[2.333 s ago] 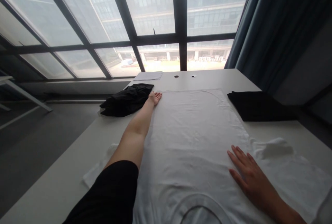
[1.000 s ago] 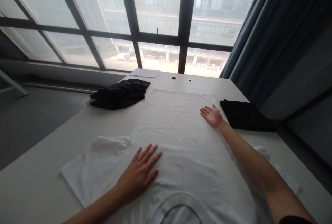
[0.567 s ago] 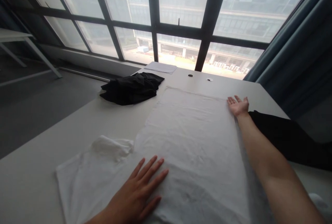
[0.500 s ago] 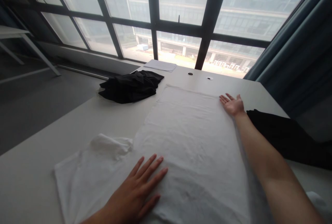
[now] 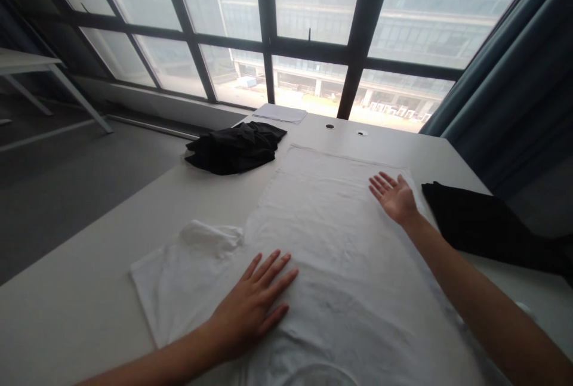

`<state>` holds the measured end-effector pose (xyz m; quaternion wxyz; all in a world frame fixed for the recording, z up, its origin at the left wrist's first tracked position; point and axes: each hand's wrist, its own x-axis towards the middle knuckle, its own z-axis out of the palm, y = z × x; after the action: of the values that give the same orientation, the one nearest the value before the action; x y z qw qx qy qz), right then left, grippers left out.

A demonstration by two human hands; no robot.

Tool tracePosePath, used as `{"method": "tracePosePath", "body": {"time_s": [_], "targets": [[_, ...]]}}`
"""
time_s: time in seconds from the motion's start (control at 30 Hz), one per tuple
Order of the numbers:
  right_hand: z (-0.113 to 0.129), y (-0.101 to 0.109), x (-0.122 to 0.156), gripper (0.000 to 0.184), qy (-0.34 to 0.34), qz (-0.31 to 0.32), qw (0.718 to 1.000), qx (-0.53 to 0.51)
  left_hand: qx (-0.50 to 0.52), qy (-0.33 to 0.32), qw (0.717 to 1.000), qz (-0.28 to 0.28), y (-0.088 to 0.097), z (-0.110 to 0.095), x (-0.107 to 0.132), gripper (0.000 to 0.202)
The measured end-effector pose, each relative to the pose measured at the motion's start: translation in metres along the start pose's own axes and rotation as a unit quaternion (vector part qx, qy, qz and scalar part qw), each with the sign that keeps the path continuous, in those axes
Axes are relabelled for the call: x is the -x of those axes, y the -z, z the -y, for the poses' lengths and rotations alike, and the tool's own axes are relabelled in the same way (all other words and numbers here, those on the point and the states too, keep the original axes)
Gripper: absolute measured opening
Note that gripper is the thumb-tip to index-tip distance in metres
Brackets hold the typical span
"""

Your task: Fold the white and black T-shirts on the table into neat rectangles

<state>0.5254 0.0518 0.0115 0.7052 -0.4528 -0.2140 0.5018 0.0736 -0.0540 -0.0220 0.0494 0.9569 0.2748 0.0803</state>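
Observation:
A white T-shirt [image 5: 331,225] lies spread on the white table, its hem at the far side and its round neckline showing at the bottom of the view. One sleeve sticks out to the left, with a bunched fold at its upper edge. My left hand [image 5: 257,302] rests flat on the upper part of the shirt near that sleeve, fingers spread and holding nothing. Over the shirt's right side near the hem is my right hand [image 5: 394,196], palm turned up, fingers stretched out and holding nothing. My right forearm covers part of the shirt's right edge.
Crumpled black cloth [image 5: 235,148] lies at the table's left edge, and more black cloth [image 5: 483,225] lies on the right. Papers [image 5: 280,113] sit at the far end, near two cable holes. Behind the table [image 5: 80,290] are windows and a blue curtain [image 5: 496,82].
My right hand has moved from the shirt's far right edge inward and slightly nearer. More of the right hem corner and the neckline now show. My left hand stays flat on the shirt.

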Motion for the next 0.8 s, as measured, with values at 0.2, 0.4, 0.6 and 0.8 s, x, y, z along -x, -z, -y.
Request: {"method": "tracePosePath", "body": {"time_s": [0.2,0.4,0.6,0.8], "targets": [[-0.037,-0.014,0.137,0.049,-0.217,0.177,0.958,-0.062,-0.001,0.001,1.000,-0.013,-0.002,0.000,-0.001,0.058],[-0.014,0.041,0.144,0.033,-0.102,-0.020,0.992,-0.066,0.009,0.012,1.000,0.006,-0.003,-0.001,-0.003,0.057],[0.002,0.056,0.171,0.025,0.032,-0.195,0.978,-0.063,0.032,0.031,0.999,0.031,0.003,-0.004,-0.008,0.054],[-0.041,0.026,0.247,0.028,-0.087,0.009,0.996,-0.017,0.054,0.058,0.997,-0.010,0.012,0.004,-0.013,0.052]]}}
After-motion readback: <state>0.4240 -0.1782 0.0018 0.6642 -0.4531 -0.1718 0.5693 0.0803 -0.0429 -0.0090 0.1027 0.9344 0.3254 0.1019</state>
